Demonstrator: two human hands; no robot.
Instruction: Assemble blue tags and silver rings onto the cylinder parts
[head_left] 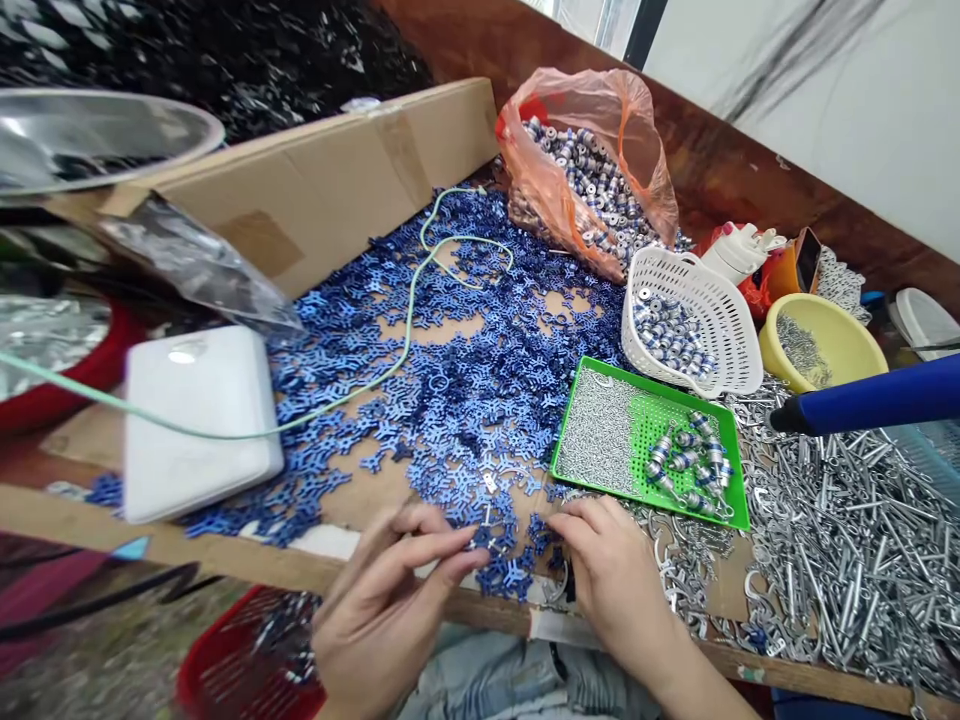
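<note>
My left hand is at the table's front edge, thumb and forefinger pinched around a small part at their tips, perhaps blue; its shape is unclear. To its right, my right hand has its fingers bent down and together beside blue pieces, and whatever it may hold is hidden. Many flat blue branched pieces cover the cardboard. Behind my right hand lies a green tray with tiny silver parts and several blue-and-silver cylinders. Curved silver hooks lie right of that hand.
A white basket and an orange plastic bag hold cylinders. Silver rods pile at right, under a blue tool. A yellow bowl is behind. At left are a white box and a pale green cord.
</note>
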